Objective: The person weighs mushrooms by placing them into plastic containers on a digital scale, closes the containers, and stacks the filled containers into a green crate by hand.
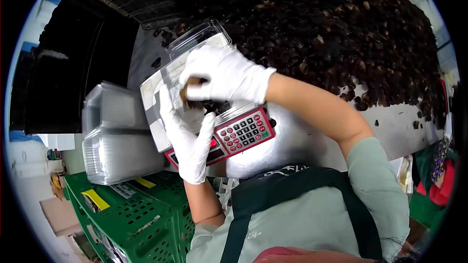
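My right hand (226, 74), in a white glove, is over a clear plastic container on the scale (246, 130). Its fingers are closed round a brown piece, blurred by motion. My left hand (183, 139), also gloved in white, stands at the near left side of the container with thumb and fingers apart. Dark brown pieces (214, 107) lie in the container between the hands. The scale has a red-edged keypad and a lit red display, partly covered by my left hand.
A large heap of dark brown pieces (312, 29) covers the metal table (390, 122). Stacked clear plastic containers (119, 153) stand at the left, above green crates (146, 214). Black crates (63, 68) are at the far left. A clear lid or tray lies behind the scale.
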A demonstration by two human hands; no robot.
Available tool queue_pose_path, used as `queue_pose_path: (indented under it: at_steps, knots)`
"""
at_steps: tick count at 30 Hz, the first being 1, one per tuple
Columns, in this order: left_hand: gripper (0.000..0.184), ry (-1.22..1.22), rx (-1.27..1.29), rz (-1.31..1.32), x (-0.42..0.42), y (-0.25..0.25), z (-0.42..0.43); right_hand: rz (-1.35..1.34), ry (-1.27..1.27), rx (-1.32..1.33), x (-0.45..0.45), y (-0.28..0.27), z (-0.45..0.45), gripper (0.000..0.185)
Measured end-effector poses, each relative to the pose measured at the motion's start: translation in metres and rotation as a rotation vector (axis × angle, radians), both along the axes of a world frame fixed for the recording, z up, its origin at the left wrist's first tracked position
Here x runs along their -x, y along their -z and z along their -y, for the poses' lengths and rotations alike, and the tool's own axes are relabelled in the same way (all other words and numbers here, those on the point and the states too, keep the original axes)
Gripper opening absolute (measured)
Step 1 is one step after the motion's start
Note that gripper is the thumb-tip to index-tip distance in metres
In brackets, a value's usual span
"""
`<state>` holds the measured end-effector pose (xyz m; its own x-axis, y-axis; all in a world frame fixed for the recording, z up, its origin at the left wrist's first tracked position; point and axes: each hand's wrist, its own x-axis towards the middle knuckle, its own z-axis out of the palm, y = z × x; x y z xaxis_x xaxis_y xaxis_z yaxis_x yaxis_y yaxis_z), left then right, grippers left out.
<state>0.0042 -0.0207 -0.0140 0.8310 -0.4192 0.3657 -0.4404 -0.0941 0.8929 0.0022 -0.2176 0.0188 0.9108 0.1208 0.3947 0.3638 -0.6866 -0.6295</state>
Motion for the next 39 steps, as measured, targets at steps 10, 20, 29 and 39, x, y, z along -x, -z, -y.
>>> queue_pose_path:
  at_steps: [10, 20, 29, 39]
  knots:
    - [0.091, 0.009, -0.294, 0.21, -0.012, 0.007, -0.007, -0.014, -0.141, -0.348, 0.0, 0.016, 0.042, 0.033]
    - [0.063, -0.054, -0.176, 0.135, -0.027, -0.041, -0.021, 0.201, 0.17, -0.268, 0.042, 0.009, 0.081, 0.023]
    - [0.048, -0.191, -0.05, 0.189, -0.059, -0.085, -0.013, -0.34, 0.694, -0.368, 0.16, 0.069, 0.136, 0.031]
    - [0.039, 0.01, -0.381, 0.303, -0.094, -0.058, 0.021, -0.185, 0.638, -0.386, 0.175, 0.059, 0.101, 0.023]
